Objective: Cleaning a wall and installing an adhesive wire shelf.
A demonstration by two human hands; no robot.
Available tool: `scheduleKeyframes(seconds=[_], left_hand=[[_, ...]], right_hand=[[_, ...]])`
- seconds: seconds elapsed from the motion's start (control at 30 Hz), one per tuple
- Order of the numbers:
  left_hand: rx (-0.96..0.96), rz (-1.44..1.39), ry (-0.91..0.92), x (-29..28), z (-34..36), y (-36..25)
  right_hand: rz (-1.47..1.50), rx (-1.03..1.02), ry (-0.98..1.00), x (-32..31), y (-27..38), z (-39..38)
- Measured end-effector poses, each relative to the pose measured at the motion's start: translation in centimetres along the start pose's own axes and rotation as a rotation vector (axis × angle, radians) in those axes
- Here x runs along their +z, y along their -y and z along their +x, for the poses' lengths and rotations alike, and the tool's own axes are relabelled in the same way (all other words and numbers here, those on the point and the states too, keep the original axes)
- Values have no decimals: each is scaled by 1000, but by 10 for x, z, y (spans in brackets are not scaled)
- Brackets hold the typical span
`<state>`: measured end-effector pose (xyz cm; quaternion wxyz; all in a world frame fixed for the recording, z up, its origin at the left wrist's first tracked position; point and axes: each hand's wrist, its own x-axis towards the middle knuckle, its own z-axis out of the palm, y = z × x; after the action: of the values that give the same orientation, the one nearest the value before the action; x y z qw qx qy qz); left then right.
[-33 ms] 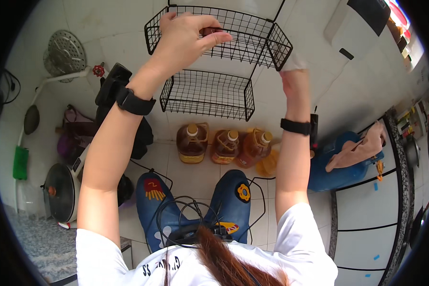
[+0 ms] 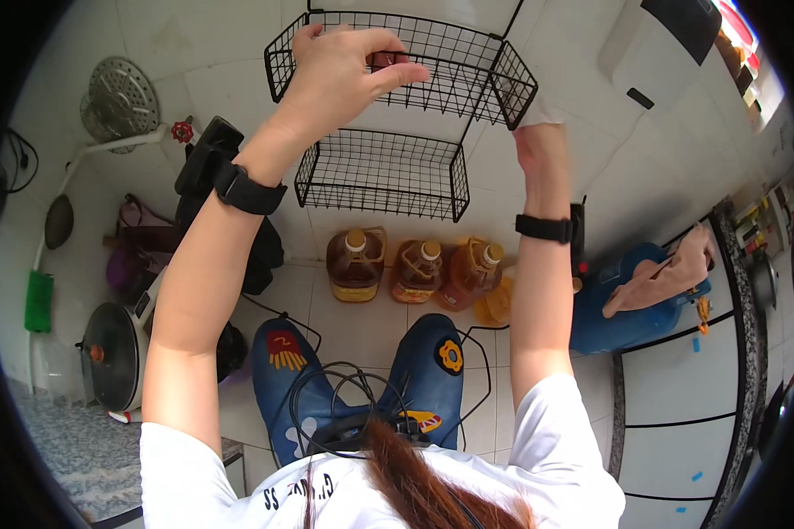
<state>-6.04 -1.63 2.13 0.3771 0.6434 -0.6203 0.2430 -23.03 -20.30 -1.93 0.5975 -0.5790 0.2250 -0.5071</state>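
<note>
At the top, a black wire shelf rack hangs against the tiled wall, with an upper basket (image 2: 450, 66) and a lower basket (image 2: 384, 172). My left hand (image 2: 340, 75) is closed round the front of the upper basket toward its left end, thumb and forefinger over the wires; a dark reddish patch shows between them, too shaded to name. By the right end of the same basket is my right hand (image 2: 541, 150), closed on a white cloth or tissue (image 2: 543, 116), whose outline is blurred. The right fingertips are mostly hidden.
Several amber oil bottles, including one oil jug (image 2: 356, 264), stand on the floor along the wall. A blue gas cylinder (image 2: 622, 309) with a pink cloth (image 2: 666, 273) lies right. Left are a lidded pot (image 2: 113, 357) and pipe (image 2: 57, 189). Cables (image 2: 344, 388) hang over my legs.
My right hand has moved slightly left and up with the white cloth. The upper basket has shifted a little left, and my left hand keeps its hold.
</note>
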Motion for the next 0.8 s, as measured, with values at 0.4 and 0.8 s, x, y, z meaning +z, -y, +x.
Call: scheduleKeyframes(seconds=[0.4, 0.8], left_hand=[[-71, 46, -44, 8, 4, -1], [-8, 78, -91, 11, 0, -5]], right_hand=[[15, 37, -100, -8, -34, 24], [-465, -575, 14, -27, 89, -39]])
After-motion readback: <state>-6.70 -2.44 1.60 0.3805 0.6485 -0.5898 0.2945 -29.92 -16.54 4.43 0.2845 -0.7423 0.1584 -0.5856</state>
